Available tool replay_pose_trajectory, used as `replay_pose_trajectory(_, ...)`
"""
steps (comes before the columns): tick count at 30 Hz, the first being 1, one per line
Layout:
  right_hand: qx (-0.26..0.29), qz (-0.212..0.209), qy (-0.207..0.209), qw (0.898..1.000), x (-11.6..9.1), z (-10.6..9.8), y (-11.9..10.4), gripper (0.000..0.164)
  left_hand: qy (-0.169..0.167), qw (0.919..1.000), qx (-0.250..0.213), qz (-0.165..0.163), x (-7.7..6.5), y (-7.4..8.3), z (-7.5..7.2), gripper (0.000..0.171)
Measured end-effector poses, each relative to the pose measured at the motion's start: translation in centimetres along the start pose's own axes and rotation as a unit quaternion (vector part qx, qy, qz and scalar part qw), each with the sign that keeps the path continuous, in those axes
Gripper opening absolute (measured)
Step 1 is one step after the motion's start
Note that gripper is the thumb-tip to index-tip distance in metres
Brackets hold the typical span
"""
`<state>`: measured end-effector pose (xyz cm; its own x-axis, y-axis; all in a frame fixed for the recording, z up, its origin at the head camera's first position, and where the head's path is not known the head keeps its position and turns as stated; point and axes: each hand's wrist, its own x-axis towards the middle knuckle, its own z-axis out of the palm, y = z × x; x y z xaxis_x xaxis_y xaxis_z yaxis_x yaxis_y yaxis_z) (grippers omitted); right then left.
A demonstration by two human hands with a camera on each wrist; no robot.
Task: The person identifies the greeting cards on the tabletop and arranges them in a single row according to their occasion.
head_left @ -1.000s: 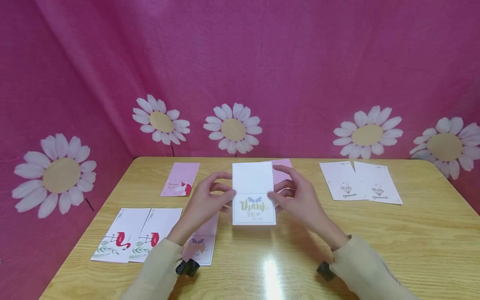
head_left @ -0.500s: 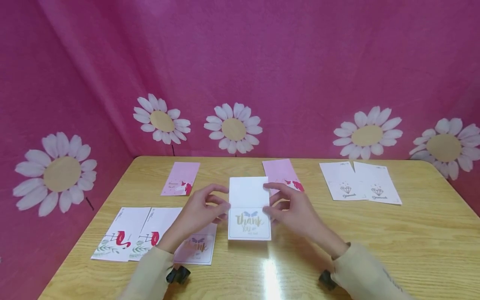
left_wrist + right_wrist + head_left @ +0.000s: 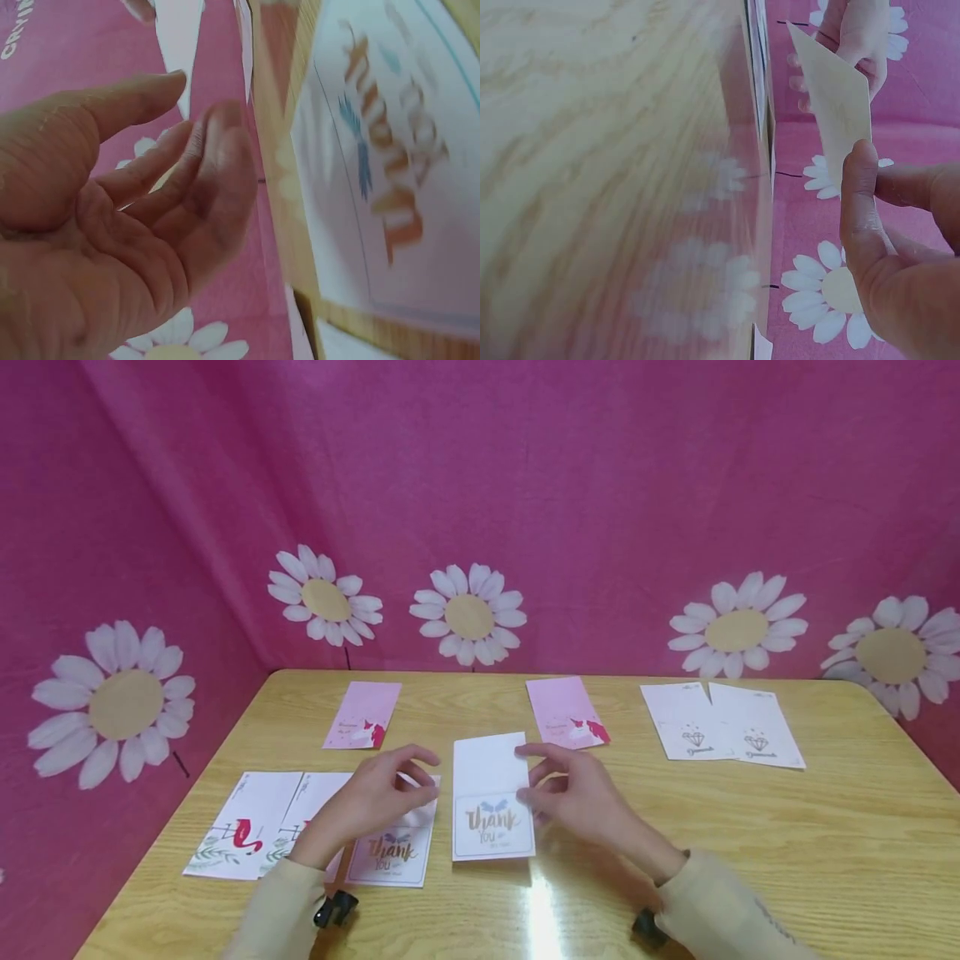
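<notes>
My right hand (image 3: 573, 793) pinches the right edge of a white folding card (image 3: 487, 764) with gold "Thank you" lettering and a blue wing motif, held over the table in the head view. In the right wrist view that card (image 3: 840, 97) shows from its plain side, thumb and fingers at its edge. My left hand (image 3: 367, 802) is off the card, to its left, with relaxed fingers holding nothing. Beneath and beside this hand lies a matching "Thank you" card (image 3: 390, 864), seen large in the left wrist view, its upper part partly covered in the head view.
Two flamingo cards, one in full view (image 3: 236, 822), lie at the left of the wooden table (image 3: 750, 843). Pink unicorn cards (image 3: 363, 714) lie apart toward the back, one left, one centre (image 3: 562, 710). Two overlapping diamond cards (image 3: 757, 722) sit at the back right. A pink flowered cloth hangs behind.
Both hands held the "Thank you" card earlier; the left has let go and drawn left. The card has come lower and nearer, now in the right hand alone.
</notes>
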<state>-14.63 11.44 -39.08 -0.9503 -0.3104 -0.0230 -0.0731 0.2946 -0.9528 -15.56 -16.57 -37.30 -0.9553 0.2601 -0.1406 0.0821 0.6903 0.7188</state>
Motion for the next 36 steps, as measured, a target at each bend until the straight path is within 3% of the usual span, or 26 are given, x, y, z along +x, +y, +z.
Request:
replay_pose_trajectory(10,-0.011,0.031,-0.015,0.999,-0.1,0.9,0.0,0.051,-0.017,0.9936,0.112,0.001,0.0,-0.9,0.0,0.029)
replay_pose_trajectory(19,-0.027,0.051,-0.015,0.998,0.0,1.6,-0.2,0.052,-0.047,0.9889,0.141,-0.005,-0.1,-1.2,0.3,0.035)
replay_pose_trajectory(32,-0.101,0.061,-0.03,0.993,0.4,3.4,-0.1,0.054,-0.027,0.9889,0.145,0.015,0.4,-1.2,0.8,0.026)
replay_pose_trajectory(36,-0.107,0.056,-0.043,0.992,0.5,3.6,-0.1,0.056,-0.021,0.9883,0.151,0.006,0.5,-1.2,1.0,0.026)
